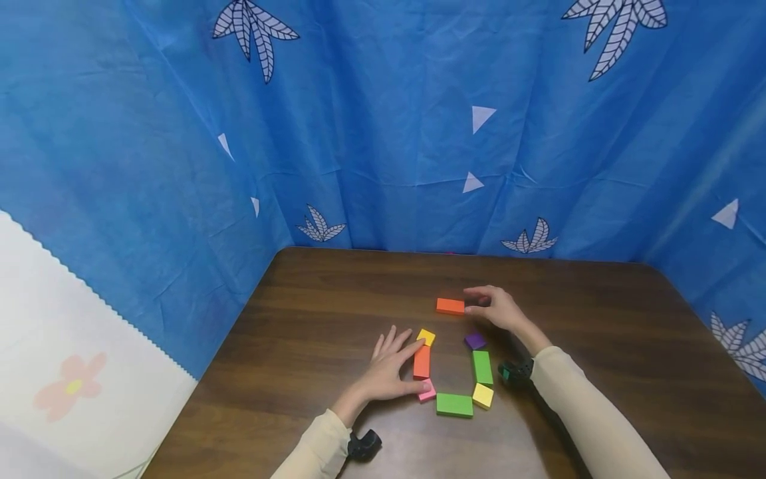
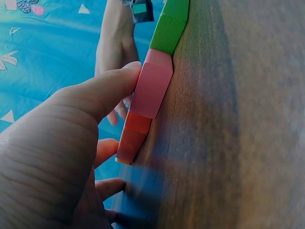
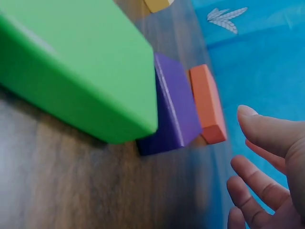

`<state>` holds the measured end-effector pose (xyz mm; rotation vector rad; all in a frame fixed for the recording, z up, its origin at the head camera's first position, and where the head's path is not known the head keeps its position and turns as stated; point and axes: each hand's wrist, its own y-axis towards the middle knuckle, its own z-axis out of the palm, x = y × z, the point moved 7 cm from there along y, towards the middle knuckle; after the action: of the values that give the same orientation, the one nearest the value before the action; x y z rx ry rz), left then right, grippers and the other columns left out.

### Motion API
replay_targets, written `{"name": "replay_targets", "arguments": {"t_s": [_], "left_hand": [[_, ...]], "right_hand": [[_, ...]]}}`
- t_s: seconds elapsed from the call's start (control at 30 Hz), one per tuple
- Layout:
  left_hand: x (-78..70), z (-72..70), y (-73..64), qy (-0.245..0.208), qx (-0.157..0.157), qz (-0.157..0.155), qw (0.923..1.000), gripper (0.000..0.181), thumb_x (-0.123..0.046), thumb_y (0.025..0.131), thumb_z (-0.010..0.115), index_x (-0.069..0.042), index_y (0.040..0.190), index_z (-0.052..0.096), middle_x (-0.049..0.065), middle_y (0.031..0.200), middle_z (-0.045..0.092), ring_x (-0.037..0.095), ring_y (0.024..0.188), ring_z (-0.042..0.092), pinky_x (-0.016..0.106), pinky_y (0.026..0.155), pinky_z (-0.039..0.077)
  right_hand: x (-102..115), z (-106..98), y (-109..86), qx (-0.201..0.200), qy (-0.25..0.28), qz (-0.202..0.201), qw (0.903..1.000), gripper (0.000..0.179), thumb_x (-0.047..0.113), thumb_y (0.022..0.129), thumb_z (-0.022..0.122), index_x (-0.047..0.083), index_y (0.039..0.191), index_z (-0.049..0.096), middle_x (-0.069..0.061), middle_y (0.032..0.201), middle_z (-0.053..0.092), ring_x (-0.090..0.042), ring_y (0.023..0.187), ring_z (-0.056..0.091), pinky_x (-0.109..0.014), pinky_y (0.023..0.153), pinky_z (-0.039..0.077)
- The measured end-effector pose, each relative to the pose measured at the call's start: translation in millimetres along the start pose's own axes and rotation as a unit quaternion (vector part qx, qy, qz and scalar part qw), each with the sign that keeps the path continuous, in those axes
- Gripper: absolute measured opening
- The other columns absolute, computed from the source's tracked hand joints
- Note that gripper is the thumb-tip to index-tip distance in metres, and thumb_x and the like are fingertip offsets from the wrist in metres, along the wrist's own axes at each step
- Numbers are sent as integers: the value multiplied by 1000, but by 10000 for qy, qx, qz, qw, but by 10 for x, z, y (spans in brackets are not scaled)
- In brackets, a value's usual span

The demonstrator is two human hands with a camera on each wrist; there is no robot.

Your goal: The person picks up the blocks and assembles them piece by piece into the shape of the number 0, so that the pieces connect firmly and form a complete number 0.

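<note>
Wooden blocks lie in a loose ring on the table. With fingers spread, my left hand (image 1: 385, 374) spans its left side. The left thumb rests on the pink block (image 2: 151, 90). The index fingertip touches near where the red-orange block (image 1: 421, 363) meets the yellow-orange block (image 1: 426, 336). My right hand (image 1: 498, 307) is beside the right end of a separate orange block (image 1: 450, 307) at the far side. In the right wrist view, thumb and fingers stand apart with nothing between them. The purple block (image 3: 176, 100) lies nearer, touching or almost touching a green block (image 3: 90, 62).
Another green block (image 1: 454, 405) forms the ring's near side, with a pale yellow block (image 1: 483, 396) at the near right corner. The brown wooden table (image 1: 335, 286) backs onto a blue curtain (image 1: 383, 133). Dark cameras sit on both wrists.
</note>
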<state>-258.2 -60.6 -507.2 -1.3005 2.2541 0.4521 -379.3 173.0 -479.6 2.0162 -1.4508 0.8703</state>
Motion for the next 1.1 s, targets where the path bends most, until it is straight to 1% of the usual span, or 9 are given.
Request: {"name": "replay_targets", "arguments": {"t_s": [0.1, 0.2, 0.33, 0.57, 0.73, 0.93, 1.1], "left_hand": [[4, 9, 3, -17, -3, -9, 10000, 85, -57, 78, 70, -21, 149, 42, 11, 160, 28, 40, 150, 8, 61, 119, 6], [6, 15, 6, -18, -1, -9, 10000, 85, -57, 78, 70, -21, 149, 42, 11, 160, 28, 40, 151, 7, 60, 119, 6], [11, 15, 7, 17, -16, -19, 10000, 85, -58, 78, 70, -22, 149, 42, 10, 160, 28, 40, 151, 8, 60, 119, 6], [15, 13, 4, 35, 5, -54, 10000, 85, -59, 78, 70, -23, 150, 41, 9, 160, 27, 39, 151, 7, 59, 119, 5], [11, 18, 3, 44, 25, -49, 10000, 85, -59, 78, 70, -23, 150, 41, 10, 160, 28, 39, 151, 7, 59, 119, 6], [11, 21, 8, 70, -13, 1, 10000, 85, -58, 78, 70, -23, 150, 41, 10, 159, 29, 39, 151, 8, 60, 119, 6], [5, 16, 2, 27, -19, 31, 10000, 84, -58, 78, 69, -22, 149, 41, 10, 159, 29, 39, 151, 7, 59, 119, 6]], "right_hand": [[-22, 55, 49, 129, 79, 121, 9998, 47, 22, 87, 73, 6, 130, 62, -19, 130, 60, -36, 110, 54, -53, 94, 48], [-39, 103, 73, 220, 45, 272, 9994, 46, 22, 87, 73, 8, 129, 63, -19, 128, 60, -34, 107, 53, -49, 92, 49], [-61, 132, 90, 236, -31, 414, 9989, 44, 21, 87, 74, 9, 128, 65, -17, 126, 60, -31, 104, 52, -45, 90, 50], [-57, 149, 104, 136, -223, 361, 9990, 38, 18, 86, 74, 8, 123, 68, -17, 117, 62, -29, 98, 53, -43, 85, 51], [-54, 155, 106, 48, -351, 172, 9992, 35, 17, 86, 75, 6, 119, 70, -16, 112, 65, -28, 94, 54, -41, 84, 50], [-51, 129, 80, -91, -330, 77, 9994, 33, 17, 86, 75, 6, 116, 71, -16, 110, 67, -27, 92, 55, -42, 84, 50], [-59, 117, 26, -54, -359, 67, 9993, 32, 17, 86, 74, 6, 117, 70, -15, 110, 67, -26, 92, 56, -41, 84, 50]]}}
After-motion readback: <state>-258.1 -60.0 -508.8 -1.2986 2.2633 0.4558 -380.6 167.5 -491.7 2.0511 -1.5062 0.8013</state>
